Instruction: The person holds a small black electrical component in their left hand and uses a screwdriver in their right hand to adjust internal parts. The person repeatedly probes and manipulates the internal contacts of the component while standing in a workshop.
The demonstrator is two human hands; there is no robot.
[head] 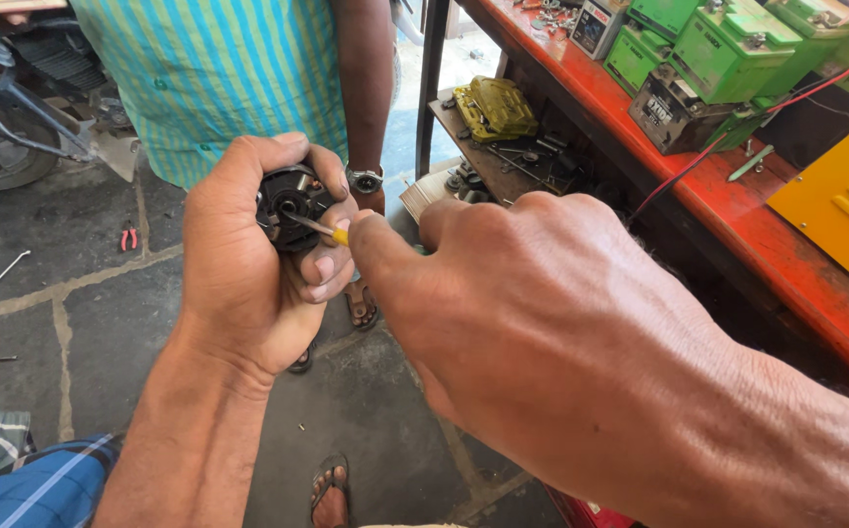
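Note:
My left hand (244,259) is wrapped around a small black round motor-like part (290,200), its open end facing me. My right hand (532,313) grips a screwdriver (322,229) with a yellow handle; only a short piece of the handle and the metal shaft show past my fingers. The shaft's tip rests in the centre of the black part. Most of the part is hidden by my left fingers.
Another person in a striped teal shirt (219,68) with a wristwatch (364,180) stands close in front. An orange workbench (737,205) at right carries green batteries (728,49), red wires and a yellow metal box (845,196). Red pliers (129,238) and a wrench (2,273) lie on the stone floor.

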